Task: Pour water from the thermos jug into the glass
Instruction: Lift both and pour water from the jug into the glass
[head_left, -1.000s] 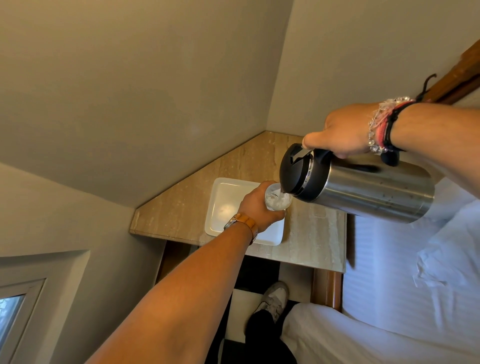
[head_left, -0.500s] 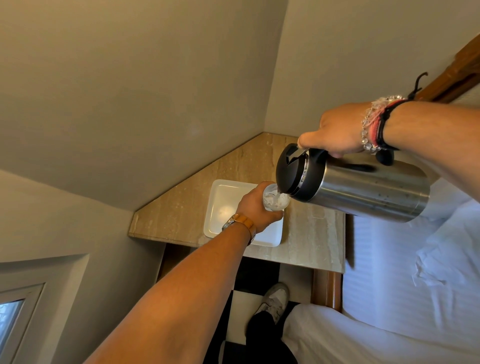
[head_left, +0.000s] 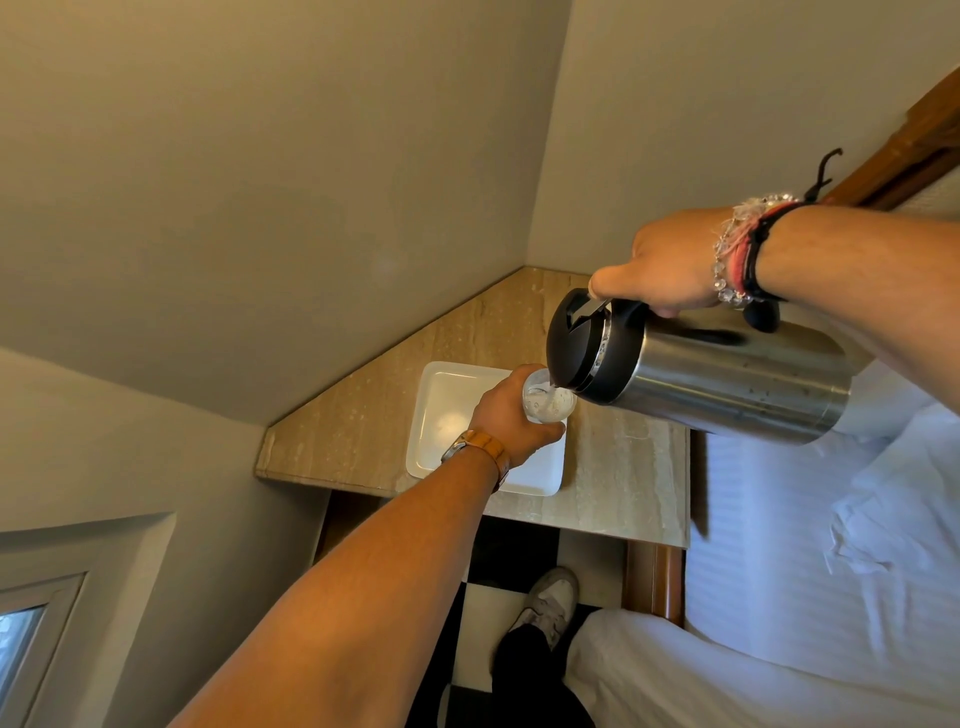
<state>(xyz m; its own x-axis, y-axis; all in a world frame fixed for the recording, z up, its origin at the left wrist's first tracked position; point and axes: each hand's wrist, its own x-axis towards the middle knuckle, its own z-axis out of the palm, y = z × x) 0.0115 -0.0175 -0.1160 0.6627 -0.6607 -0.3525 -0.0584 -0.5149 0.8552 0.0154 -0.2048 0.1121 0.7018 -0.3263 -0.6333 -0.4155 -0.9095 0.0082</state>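
Note:
The steel thermos jug (head_left: 727, 384) with a black lid lies tipped almost flat, spout down to the left. My right hand (head_left: 660, 270) grips its handle from above, thumb on the lid lever. A thin stream of water runs from the spout into the clear glass (head_left: 550, 402), which holds some water. My left hand (head_left: 511, 415) is wrapped around the glass and holds it above the white tray (head_left: 441, 415).
The tray sits on a beige stone corner shelf (head_left: 353, 421) between two walls. A bed with white sheets (head_left: 831, 571) and a wooden frame (head_left: 654, 577) lies to the right. Below are a checkered floor and my shoe (head_left: 550, 603).
The jug has stayed tilted over the glass while water keeps running in. Both hands hold nearly the same places; the view has shifted slightly.

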